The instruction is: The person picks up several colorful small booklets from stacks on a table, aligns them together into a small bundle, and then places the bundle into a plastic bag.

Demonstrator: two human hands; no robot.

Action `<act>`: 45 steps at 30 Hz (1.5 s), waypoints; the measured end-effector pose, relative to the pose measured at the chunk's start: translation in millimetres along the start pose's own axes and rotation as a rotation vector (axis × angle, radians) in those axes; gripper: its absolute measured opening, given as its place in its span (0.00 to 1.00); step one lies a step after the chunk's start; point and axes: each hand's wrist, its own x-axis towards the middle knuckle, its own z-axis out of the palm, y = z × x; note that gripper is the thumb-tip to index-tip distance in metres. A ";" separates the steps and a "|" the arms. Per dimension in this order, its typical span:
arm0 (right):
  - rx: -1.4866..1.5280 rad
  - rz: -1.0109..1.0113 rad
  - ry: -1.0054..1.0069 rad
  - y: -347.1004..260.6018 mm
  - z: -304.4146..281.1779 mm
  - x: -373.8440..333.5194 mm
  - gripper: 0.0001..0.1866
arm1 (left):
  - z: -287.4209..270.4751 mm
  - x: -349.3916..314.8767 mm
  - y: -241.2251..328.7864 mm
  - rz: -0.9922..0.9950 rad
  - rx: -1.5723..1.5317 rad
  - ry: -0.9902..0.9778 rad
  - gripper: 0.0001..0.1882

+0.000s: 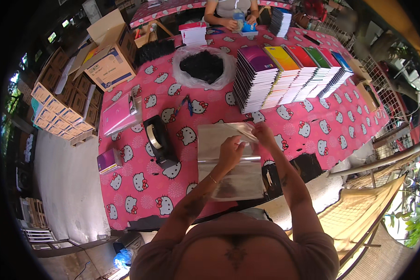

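A pile of clear plastic sheets or sleeves [231, 182] lies on the table right in front of me. Above its far right corner, my left hand [232, 150] pinches the edge of a clear plastic piece [248, 132]. My right hand [264, 135] grips the same piece from the right side, its fingers closed. Whether that piece is a sleeve or a single sheet cannot be made out. Left of the pile stands a black tape dispenser [159, 142] with a roll of tape. Scissors with blue handles [190, 106] rest beyond it.
Tall stacks of spiral notebooks [261, 79] in several colours stand at the far right. A black-lined plastic bag [226, 70] sits beside them. Pink packets [119, 114] and a small purple stack [109, 160] lie left. Cardboard boxes [109, 58] stand beyond. A co-worker [231, 11] handles something blue opposite.
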 end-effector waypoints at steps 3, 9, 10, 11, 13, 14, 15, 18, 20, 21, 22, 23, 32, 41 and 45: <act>0.102 0.110 -0.039 -18.3 3.0 -16.1 0.16 | 11.4 3.8 -2.3 -0.064 -0.249 0.075 0.21; 0.160 0.044 -0.174 -17.5 4.3 -38.6 0.12 | 36.2 9.8 -10.7 -0.237 -0.146 0.183 0.15; 0.099 -0.010 -0.205 -19.0 4.1 -38.9 0.12 | 35.2 9.9 -14.4 -0.320 -0.283 0.150 0.14; 0.031 -0.056 -0.217 -11.7 -2.5 -40.1 0.12 | 38.0 12.5 -11.0 -0.400 -0.424 0.095 0.12; 0.316 0.082 -0.316 -40.9 -0.8 -44.5 0.13 | 25.6 7.2 -16.3 -0.502 -0.604 0.104 0.09; 0.451 0.156 -0.359 -54.9 -4.0 -46.8 0.14 | 23.5 4.6 -16.2 -0.514 -0.653 0.122 0.08; 0.390 0.090 -0.314 -40.3 -7.2 -43.6 0.14 | 29.7 6.8 -13.9 -0.519 -0.707 0.116 0.07; 0.266 -0.014 -0.261 -24.7 -1.3 -35.5 0.14 | 36.3 6.1 -17.6 -0.504 -0.758 0.198 0.11; 0.240 0.054 -0.285 -19.7 6.4 -34.3 0.14 | 40.0 6.5 -10.8 -0.507 -0.551 0.233 0.11; 0.248 0.023 -0.272 -9.4 5.9 -32.1 0.13 | 45.8 8.7 -6.3 -0.501 -0.451 0.234 0.11; 0.255 -0.008 -0.258 0.1 7.0 -29.4 0.13 | 48.3 10.9 -2.8 -0.460 -0.382 0.209 0.11; 0.267 -0.043 -0.258 2.2 11.0 -28.4 0.12 | 46.3 11.4 -7.6 -0.423 -0.309 0.199 0.11; 0.491 0.084 -0.058 -12.0 13.9 -31.1 0.12 | 33.6 -6.7 -20.5 -0.508 -0.635 0.198 0.07; -0.104 0.068 0.217 21.5 -51.6 -29.7 0.15 | -68.7 -46.1 40.2 -0.303 -0.813 0.564 0.04; -0.117 -0.012 0.379 79.2 -128.3 -26.3 0.13 | -157.3 -74.9 71.3 -0.073 -0.881 0.720 0.03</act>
